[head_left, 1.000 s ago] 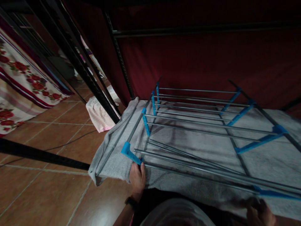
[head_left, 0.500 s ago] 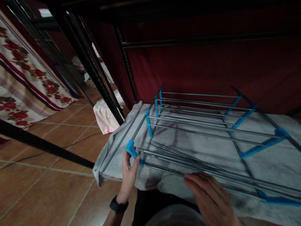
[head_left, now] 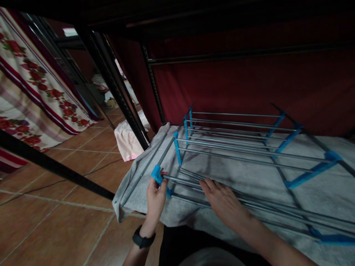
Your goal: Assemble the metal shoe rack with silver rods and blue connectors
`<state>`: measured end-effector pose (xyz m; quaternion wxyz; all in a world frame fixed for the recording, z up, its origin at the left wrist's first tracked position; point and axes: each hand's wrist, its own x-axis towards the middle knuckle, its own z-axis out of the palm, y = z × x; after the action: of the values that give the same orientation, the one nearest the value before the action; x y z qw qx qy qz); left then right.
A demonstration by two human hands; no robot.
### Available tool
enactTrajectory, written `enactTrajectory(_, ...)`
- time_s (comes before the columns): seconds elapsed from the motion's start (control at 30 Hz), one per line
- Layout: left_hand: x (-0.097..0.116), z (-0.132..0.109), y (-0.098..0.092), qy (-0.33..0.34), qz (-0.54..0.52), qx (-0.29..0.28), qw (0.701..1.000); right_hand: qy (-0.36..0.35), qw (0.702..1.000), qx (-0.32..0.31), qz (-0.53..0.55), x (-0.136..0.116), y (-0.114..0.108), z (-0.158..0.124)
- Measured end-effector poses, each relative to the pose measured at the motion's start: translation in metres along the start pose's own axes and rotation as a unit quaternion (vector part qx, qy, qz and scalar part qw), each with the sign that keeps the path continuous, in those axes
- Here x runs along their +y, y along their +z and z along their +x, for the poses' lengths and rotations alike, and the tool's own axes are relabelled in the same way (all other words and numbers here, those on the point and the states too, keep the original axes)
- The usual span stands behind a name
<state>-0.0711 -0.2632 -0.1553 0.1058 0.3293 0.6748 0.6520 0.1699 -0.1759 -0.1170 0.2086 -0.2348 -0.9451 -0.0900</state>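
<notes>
A rack of grey metal tubes [head_left: 244,159] with blue plastic connectors lies on a grey cloth. My left hand [head_left: 156,192] grips the blue connector [head_left: 156,174] at the rack's near left corner, beside a tube's end. My right hand [head_left: 219,194] is closed around a grey tube [head_left: 185,181] that meets this connector; its fingertips are partly hidden. Several loose tubes [head_left: 266,205] run to the right beneath and beside my right hand. Another blue connector [head_left: 302,175] joins tubes on the right side.
The grey cloth [head_left: 227,166] covers a surface under a black metal frame [head_left: 111,77]. A dark red curtain [head_left: 235,85] hangs behind. At left are a floral curtain [head_left: 41,85], a tiled floor [head_left: 55,218] and a pink-white cloth [head_left: 129,138].
My right hand has moved up and left onto the tube. The tube's left end now meets the corner connector, which my left hand still holds, slightly turned.
</notes>
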Motion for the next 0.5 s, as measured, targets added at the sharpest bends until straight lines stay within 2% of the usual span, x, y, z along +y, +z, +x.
enactTrajectory(0.17, -0.004, -0.002, 0.006, 0.002, 0.010, 0.038, 0.999, -0.025, 0.999, -0.002, 0.028, 0.005, -0.006, -0.002)
enactTrajectory(0.33, 0.000, -0.001, 0.009, -0.011, -0.019, 0.046, 0.999, -0.030, 0.997, -0.009, 0.067, 0.011, -0.015, 0.001)
enactTrajectory(0.5, 0.010, 0.000, 0.009, -0.010, -0.044, 0.096, 0.994, -0.023, 0.994, -0.093, 0.047, 0.011, -0.031, 0.010)
